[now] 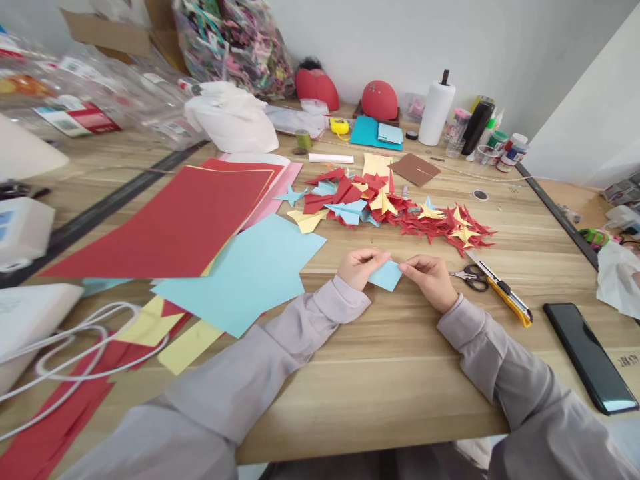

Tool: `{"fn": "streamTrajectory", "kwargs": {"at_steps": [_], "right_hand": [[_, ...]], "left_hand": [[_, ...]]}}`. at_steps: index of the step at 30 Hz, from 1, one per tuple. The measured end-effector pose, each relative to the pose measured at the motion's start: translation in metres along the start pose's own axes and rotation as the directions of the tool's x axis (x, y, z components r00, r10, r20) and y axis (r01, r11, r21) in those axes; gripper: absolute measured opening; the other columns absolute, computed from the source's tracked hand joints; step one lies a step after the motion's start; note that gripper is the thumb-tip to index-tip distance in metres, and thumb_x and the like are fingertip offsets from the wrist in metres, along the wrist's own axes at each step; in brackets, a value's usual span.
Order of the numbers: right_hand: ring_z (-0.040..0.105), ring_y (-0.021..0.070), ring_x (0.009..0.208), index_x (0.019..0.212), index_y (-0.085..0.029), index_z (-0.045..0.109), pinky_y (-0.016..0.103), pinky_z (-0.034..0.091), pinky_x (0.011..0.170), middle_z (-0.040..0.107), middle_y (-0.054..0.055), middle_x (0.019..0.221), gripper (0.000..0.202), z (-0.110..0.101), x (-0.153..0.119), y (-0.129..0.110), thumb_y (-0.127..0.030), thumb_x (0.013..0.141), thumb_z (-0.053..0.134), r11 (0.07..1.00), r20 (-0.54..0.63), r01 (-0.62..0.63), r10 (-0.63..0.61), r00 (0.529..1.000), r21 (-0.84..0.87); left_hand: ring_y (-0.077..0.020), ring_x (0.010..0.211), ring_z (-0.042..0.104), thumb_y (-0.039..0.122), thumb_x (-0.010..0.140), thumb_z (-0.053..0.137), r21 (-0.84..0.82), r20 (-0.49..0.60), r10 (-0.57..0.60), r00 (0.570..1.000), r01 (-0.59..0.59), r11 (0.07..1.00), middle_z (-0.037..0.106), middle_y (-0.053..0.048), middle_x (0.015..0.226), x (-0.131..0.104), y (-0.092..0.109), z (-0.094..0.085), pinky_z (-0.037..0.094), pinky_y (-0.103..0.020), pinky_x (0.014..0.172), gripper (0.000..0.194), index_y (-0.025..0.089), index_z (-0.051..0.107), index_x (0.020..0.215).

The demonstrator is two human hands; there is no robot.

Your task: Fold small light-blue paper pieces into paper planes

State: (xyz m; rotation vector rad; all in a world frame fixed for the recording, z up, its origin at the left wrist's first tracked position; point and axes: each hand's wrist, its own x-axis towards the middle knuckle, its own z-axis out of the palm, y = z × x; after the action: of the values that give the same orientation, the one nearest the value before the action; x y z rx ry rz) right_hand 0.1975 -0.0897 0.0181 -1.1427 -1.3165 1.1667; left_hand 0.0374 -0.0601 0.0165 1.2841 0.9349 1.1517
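A small light-blue piece of paper (pixel 385 277) is held just above the wooden table, between my two hands. My left hand (pixel 361 267) pinches its upper left edge, and my right hand (pixel 429 279) pinches its upper right corner. Beyond the hands lies a heap of folded paper shapes (pixel 345 193), mostly red with some blue and yellow ones. Yellow folded stars (pixel 464 233) rest on its right end. Close to my right hand are black scissors (pixel 473 277) and a yellow utility knife (pixel 507 290) with its blade out.
Large blue sheets (pixel 250 267) and red sheets (pixel 170 223) cover the left of the table (pixel 380 387). A white cable (pixel 95 340) coils over paper strips. A phone (pixel 590 357) lies at the right. A paper towel roll (pixel 437 113), bottles and a yellow tape measure (pixel 339 127) stand at the back.
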Motion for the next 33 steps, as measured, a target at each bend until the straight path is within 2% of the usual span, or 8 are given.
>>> {"fn": "streamTrajectory", "kwargs": {"at_steps": [3, 6, 10, 18, 23, 29, 33], "right_hand": [[0.053, 0.0106, 0.052, 0.065, -0.018, 0.065, 0.025, 0.044, 0.053, 0.061, -0.001, 0.057, 0.025, -0.0005, 0.0013, -0.0009, -0.042, 0.062, 0.072, 0.997, -0.057, -0.035, 0.039, 0.998, 0.068], [0.047, 0.0085, 0.048, 0.065, -0.017, 0.063, 0.023, 0.039, 0.048, 0.057, -0.003, 0.053, 0.027, -0.0012, 0.0028, -0.0004, -0.043, 0.062, 0.072, 0.992, -0.133, -0.044, 0.060, 0.989, 0.121], [0.048, 0.0085, 0.051, 0.066, -0.018, 0.063, 0.023, 0.039, 0.050, 0.059, -0.003, 0.058, 0.027, -0.0018, 0.0045, 0.0012, -0.041, 0.059, 0.074, 0.983, -0.197, -0.038, 0.073, 0.978, 0.177], [0.048, 0.0089, 0.051, 0.062, -0.017, 0.062, 0.023, 0.039, 0.050, 0.059, -0.002, 0.056, 0.026, -0.0001, 0.0038, 0.0023, -0.038, 0.057, 0.076, 0.992, -0.105, -0.034, 0.047, 0.993, 0.120], [0.051, 0.0094, 0.052, 0.062, -0.017, 0.064, 0.024, 0.042, 0.053, 0.061, -0.002, 0.058, 0.022, -0.0007, 0.0032, 0.0013, -0.037, 0.062, 0.074, 0.990, -0.078, -0.013, 0.024, 0.997, 0.143], [0.050, 0.0092, 0.052, 0.062, -0.018, 0.063, 0.023, 0.042, 0.053, 0.059, -0.002, 0.056, 0.025, -0.0019, 0.0029, 0.0007, -0.041, 0.065, 0.071, 0.991, -0.041, -0.025, 0.031, 0.999, 0.135], [0.050, 0.0094, 0.052, 0.064, -0.017, 0.063, 0.023, 0.041, 0.052, 0.060, -0.002, 0.057, 0.028, -0.0010, 0.0025, 0.0009, -0.041, 0.058, 0.075, 0.996, -0.035, -0.037, 0.040, 0.999, 0.086]], "left_hand": [[-0.0114, 0.056, 0.053, 0.038, 0.060, 0.072, -0.022, -0.007, 0.014, 1.000, -0.014, 1.000, 0.061, -0.001, 0.059, 0.0001, -0.0012, 0.0007, 0.043, -0.024, 0.053, 0.024, 0.015, 0.066, 0.057], [-0.0112, 0.051, 0.054, 0.038, 0.058, 0.074, -0.035, 0.064, -0.014, 0.998, 0.016, 0.999, 0.062, -0.001, 0.058, -0.0012, -0.0013, 0.0024, 0.046, -0.025, 0.051, 0.024, 0.015, 0.067, 0.060], [-0.0113, 0.048, 0.056, 0.037, 0.056, 0.075, -0.009, 0.151, -0.062, 0.987, 0.064, 0.998, 0.063, -0.002, 0.057, -0.0025, -0.0036, 0.0041, 0.049, -0.025, 0.050, 0.025, 0.014, 0.068, 0.063], [-0.0111, 0.051, 0.057, 0.036, 0.061, 0.072, 0.063, 0.152, 0.024, 0.988, -0.034, 0.997, 0.063, -0.003, 0.060, -0.0035, -0.0084, 0.0041, 0.049, -0.024, 0.051, 0.024, 0.013, 0.068, 0.066], [-0.0104, 0.050, 0.056, 0.035, 0.063, 0.070, 0.057, 0.167, 0.009, 0.986, -0.019, 0.998, 0.063, -0.002, 0.059, -0.0030, -0.0088, 0.0042, 0.048, -0.023, 0.051, 0.022, 0.013, 0.067, 0.066], [-0.0101, 0.050, 0.054, 0.033, 0.064, 0.070, 0.055, 0.167, 0.053, 0.984, -0.063, 0.996, 0.062, -0.002, 0.058, -0.0031, -0.0090, 0.0031, 0.047, -0.023, 0.050, 0.020, 0.013, 0.065, 0.062], [-0.0102, 0.051, 0.054, 0.031, 0.065, 0.068, 0.097, 0.167, 0.091, 0.982, -0.109, 0.989, 0.060, -0.002, 0.058, -0.0043, -0.0072, 0.0033, 0.045, -0.023, 0.049, 0.019, 0.013, 0.065, 0.061]]}}
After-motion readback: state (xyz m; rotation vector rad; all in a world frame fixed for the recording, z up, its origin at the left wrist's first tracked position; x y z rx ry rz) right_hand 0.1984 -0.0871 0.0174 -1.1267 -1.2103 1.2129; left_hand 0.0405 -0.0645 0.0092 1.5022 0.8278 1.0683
